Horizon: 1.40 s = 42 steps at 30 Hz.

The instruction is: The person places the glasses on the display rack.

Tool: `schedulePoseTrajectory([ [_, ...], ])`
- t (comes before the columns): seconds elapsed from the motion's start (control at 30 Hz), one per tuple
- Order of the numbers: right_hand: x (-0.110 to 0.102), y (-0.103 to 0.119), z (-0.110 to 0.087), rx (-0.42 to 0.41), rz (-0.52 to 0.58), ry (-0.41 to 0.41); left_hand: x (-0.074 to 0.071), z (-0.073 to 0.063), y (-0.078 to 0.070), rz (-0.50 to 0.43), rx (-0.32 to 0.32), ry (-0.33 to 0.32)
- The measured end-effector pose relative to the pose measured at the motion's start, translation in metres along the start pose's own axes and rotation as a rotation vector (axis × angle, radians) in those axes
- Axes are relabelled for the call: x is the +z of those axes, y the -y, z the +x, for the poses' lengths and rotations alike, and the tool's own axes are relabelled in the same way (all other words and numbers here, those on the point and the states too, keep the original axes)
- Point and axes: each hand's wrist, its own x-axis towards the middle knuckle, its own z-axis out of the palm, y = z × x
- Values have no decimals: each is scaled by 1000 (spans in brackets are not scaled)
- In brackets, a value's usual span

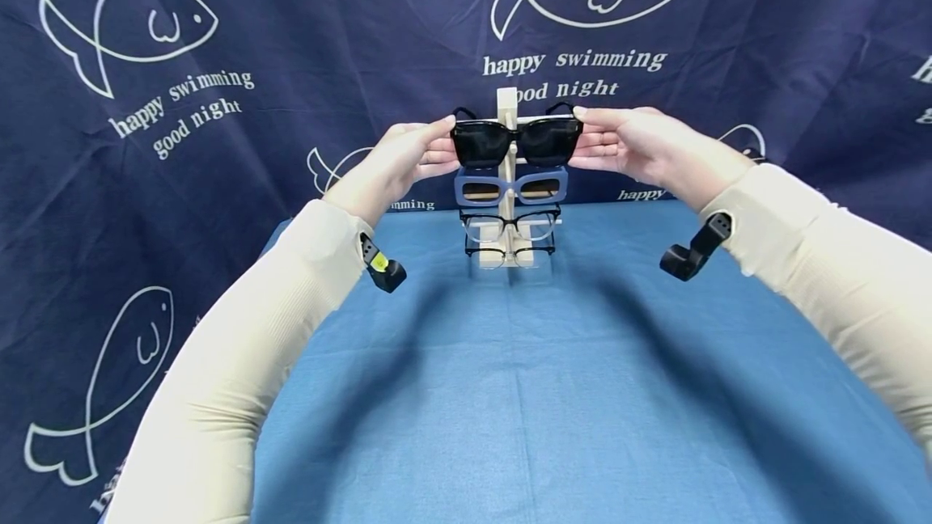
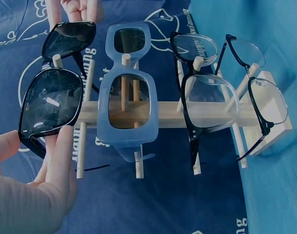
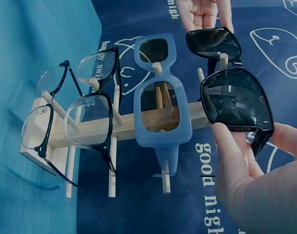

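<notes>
Black sunglasses are at the top tier of a wooden display stand, lenses facing me. My left hand pinches their left end by the hinge, and my right hand pinches the right end the same way. In the left wrist view, thumb and fingers hold the corner of the frame beside the temple arm, with a wooden nose peg at the bridge. Directly below sit blue-framed sunglasses. Under those are clear glasses with black brows and, lowest, thin half-rim glasses.
The stand's wooden base rests on a blue cloth-covered table. Behind it hangs a dark blue curtain with white fish drawings and lettering. Horizontal wooden rods stick out on both sides of the post. Each wrist wears a small black camera.
</notes>
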Motion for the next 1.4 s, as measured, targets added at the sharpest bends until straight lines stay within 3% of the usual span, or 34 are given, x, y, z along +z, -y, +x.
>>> schedulePoseTrajectory([
  [0.63,2,-3,3,2,-16,-13,-3,2,5,-1,5,18],
  [1.17,4,-2,6,14,-44,-35,-3,2,5,16,0,-8],
  [1.4,2,-2,6,6,-9,-49,-5,3,6,14,-9,12],
])
